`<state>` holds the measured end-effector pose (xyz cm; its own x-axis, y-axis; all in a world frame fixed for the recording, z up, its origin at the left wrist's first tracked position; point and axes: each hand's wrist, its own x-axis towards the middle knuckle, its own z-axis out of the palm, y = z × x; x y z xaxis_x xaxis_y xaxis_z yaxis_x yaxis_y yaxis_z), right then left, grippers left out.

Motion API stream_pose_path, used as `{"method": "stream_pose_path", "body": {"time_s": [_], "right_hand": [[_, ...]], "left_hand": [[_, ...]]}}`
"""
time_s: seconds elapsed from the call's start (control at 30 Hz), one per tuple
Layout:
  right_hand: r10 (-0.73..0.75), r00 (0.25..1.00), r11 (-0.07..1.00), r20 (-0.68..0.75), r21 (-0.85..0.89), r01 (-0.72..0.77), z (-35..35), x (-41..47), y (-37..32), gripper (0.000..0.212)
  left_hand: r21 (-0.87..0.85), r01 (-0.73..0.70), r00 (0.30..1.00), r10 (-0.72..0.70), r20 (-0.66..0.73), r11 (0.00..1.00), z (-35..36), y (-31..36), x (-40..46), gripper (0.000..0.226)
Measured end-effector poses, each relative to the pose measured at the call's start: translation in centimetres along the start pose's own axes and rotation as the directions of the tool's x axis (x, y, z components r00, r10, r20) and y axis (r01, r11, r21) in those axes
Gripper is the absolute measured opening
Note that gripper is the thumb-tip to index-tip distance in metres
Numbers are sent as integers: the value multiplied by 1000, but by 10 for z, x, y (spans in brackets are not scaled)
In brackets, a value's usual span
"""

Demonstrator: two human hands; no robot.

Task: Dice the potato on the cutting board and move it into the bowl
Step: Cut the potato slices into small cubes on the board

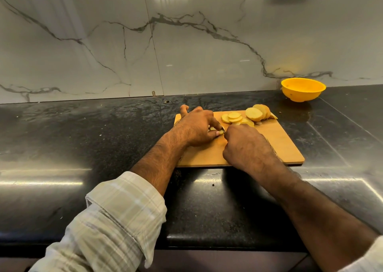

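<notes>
On the wooden board [275,145], the left hand [196,127] pinches a small potato piece [220,132] between curled fingers [215,124] and thumb. The right hand [246,145] is fisted just beside it; what it grips is hidden. Round slices [245,116] lie piled at the far edge. The yellow bowl [303,89] stands far right on the dark surface [103,130].

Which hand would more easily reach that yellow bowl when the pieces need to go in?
Probably the right hand: the bowl sits beyond the cutting board's far right corner, on its side. The left hand is farther away.
</notes>
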<state>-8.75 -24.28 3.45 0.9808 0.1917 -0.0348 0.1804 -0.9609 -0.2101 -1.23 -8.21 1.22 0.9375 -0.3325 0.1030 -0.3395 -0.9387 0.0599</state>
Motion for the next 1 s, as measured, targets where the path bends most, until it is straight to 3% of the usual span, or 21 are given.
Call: {"method": "stream_pose_path", "body": {"time_s": [0.23,0.5,0.7,0.87,1.0], "right_hand": [[54,991,986,-121,164,-33,9,4,16,28],[26,997,997,-69,74,-21,8,-9,8,36],[-37,999,998,1,-45,37,3,-5,-10,35],[-13,1000,1000,-16,8,14,4,12,-7,31],[-14,992,998,-124,54,21,11,10,6,23]], "left_hand": [[-65,10,1000,-11,-22,998,1,-4,-2,26],[-85,12,998,-17,-62,996,2,-6,-1,20],[-7,-4,1000,4,-23,1000,-1,-3,-1,23],[-60,-1,999,-1,-40,998,-1,-8,-2,18],[-93,5,997,-12,-80,996,2,-9,-2,16]]}}
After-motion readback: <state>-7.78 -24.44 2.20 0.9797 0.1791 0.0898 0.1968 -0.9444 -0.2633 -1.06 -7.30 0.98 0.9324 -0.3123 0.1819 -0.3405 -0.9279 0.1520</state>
